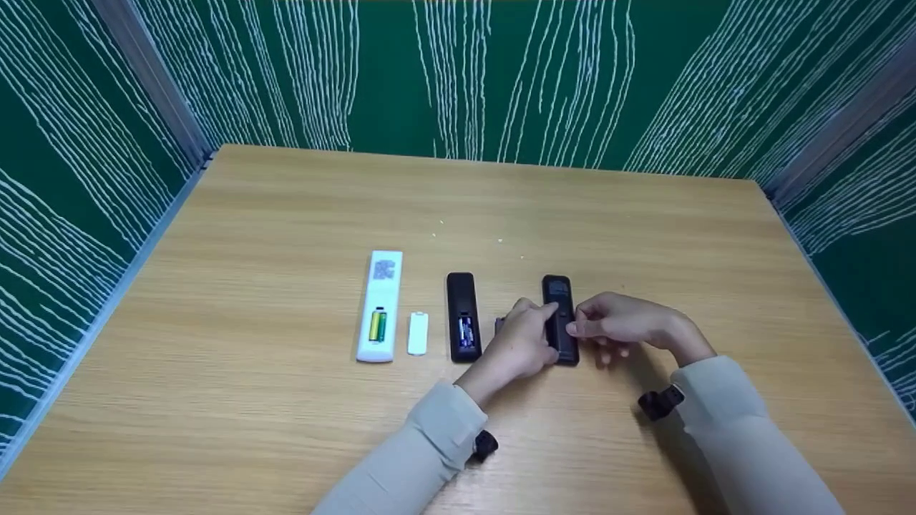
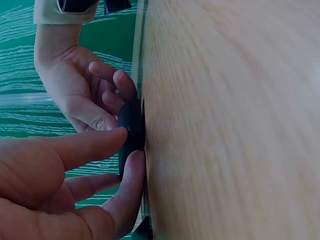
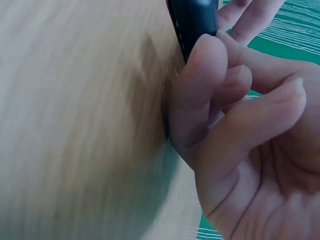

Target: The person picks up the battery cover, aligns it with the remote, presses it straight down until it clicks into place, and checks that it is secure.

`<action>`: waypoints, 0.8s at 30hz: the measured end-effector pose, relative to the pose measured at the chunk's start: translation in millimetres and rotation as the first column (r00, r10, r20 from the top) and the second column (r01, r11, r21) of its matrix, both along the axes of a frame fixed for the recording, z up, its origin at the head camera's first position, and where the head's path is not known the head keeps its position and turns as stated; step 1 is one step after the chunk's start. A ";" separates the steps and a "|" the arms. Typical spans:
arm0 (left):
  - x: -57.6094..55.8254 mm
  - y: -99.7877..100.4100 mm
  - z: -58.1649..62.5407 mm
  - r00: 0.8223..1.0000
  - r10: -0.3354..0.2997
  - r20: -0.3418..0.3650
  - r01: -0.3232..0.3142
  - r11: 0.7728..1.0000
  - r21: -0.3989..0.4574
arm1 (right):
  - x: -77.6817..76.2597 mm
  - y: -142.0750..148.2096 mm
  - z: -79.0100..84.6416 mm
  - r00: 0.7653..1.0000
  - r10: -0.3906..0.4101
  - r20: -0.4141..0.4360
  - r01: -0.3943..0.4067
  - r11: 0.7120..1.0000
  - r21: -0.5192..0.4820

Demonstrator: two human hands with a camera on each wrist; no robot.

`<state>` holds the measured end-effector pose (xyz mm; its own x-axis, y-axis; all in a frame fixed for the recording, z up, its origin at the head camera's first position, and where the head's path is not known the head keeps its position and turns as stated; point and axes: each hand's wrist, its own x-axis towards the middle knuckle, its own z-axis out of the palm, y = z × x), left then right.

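A black remote control (image 1: 557, 287) lies on the table between both hands. My left hand (image 1: 522, 345) holds it from the left, index fingertip on its upper face and thumb (image 2: 131, 172) low along its side. From the right, my right hand (image 1: 630, 318) grips its edge between thumb and bent fingers; the other fingers curl beneath the palm. In the right wrist view only one end of the remote (image 3: 196, 20) shows above the fingertips. A small dark piece (image 1: 499, 325) peeks out beside my left hand, mostly hidden by it.
Left of the hands lies a second black remote (image 1: 462, 293), its battery bay open with batteries (image 1: 466, 332) inside. Further left are a small white cover (image 1: 418, 333) and a white remote (image 1: 384, 290) with green-yellow batteries (image 1: 378, 326). Tiny white specks dot the table (image 1: 286, 214) behind.
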<state>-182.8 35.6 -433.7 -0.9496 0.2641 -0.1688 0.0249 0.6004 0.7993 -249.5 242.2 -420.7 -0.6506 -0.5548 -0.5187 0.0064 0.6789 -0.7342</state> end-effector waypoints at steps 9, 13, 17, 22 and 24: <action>-0.4 -0.7 0.5 1.000 -0.003 0.004 0.003 1.000 0.001 | -7.8 -0.3 -1.2 0.999 -0.038 -0.012 0.039 0.999 0.013; -0.6 -0.7 0.2 1.000 -0.006 0.001 0.006 1.000 -0.001 | -8.7 -0.5 -0.7 0.999 -0.038 -0.001 0.038 0.999 0.018; -0.9 -1.3 -0.7 1.000 -0.010 -0.011 0.010 1.000 0.004 | -8.7 -1.5 -0.1 0.999 -0.040 0.004 0.040 0.999 0.009; -0.4 -1.3 -1.2 1.000 -0.009 -0.005 0.009 1.000 -0.001 | -7.1 -1.4 -0.7 0.998 -0.056 0.016 0.056 0.998 0.007; -0.3 -1.0 -1.8 1.000 -0.009 -0.004 0.009 1.000 -0.004 | -6.4 -1.3 -1.2 0.998 -0.060 0.019 0.060 0.998 0.011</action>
<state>-183.1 34.6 -435.4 -0.9478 0.2723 -0.1661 0.0336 0.6031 0.7969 -255.9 240.9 -421.9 -0.6723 -0.5097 -0.5369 0.0613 0.6845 -0.7265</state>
